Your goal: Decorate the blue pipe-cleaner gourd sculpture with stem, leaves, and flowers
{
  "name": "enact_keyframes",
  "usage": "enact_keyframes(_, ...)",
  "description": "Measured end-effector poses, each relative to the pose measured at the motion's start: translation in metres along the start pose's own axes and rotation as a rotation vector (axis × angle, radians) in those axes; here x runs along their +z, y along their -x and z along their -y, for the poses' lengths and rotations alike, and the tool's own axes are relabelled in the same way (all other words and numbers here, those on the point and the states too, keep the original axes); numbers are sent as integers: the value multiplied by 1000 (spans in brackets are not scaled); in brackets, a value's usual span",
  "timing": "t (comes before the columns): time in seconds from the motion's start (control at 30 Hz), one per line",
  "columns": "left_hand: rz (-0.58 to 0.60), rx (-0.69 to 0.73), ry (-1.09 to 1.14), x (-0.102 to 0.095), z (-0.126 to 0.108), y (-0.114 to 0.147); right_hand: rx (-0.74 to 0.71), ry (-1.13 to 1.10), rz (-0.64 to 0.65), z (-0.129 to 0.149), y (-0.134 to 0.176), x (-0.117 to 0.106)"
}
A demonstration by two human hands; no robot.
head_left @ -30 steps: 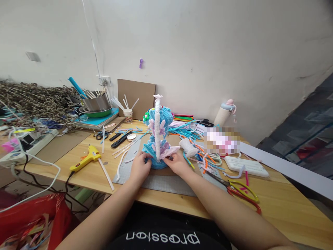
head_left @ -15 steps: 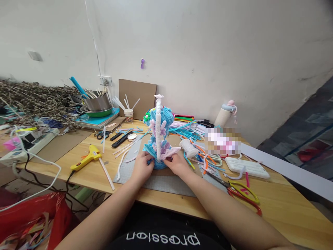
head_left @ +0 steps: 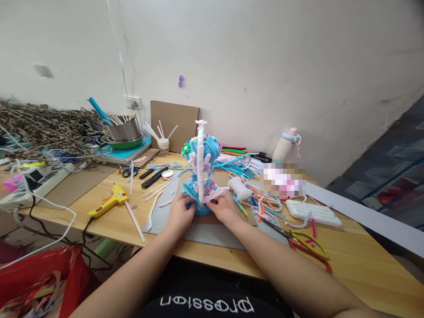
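A blue, pink and white pipe-cleaner ornament stands upright in front of me, with a white post topped by a small pale flower. Its round blue base rests on a piece of brown cardboard over a grey cutting mat. My left hand is closed on the blue fuzzy part at the lower left. On the other side, my right hand pinches the base near a pale pink petal. Both sets of fingertips are partly hidden by the ornament.
A yellow glue gun lies to the left, its cord over the table edge. Scissors with red and yellow handles lie on the right. A white spool, loose pipe cleaners and a bottle stand or lie beyond.
Both hands keep their hold low on the ornament, with hardly any movement. The whole view has shifted very slightly.
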State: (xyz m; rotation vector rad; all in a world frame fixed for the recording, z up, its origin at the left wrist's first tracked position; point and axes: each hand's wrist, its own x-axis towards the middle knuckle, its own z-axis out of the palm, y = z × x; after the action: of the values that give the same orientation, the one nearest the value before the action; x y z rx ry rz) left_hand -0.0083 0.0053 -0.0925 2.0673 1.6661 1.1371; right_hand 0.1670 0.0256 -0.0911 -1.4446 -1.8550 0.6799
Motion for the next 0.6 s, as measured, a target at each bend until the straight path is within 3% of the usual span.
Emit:
enact_keyframes(0.27, 6, 21, -45, 2, 3, 1, -19, -106, -34, -6, -1, 6)
enact_keyframes(0.6, 13, 16, -32, 2, 2, -1, -21, 32, -11, 0, 2, 0)
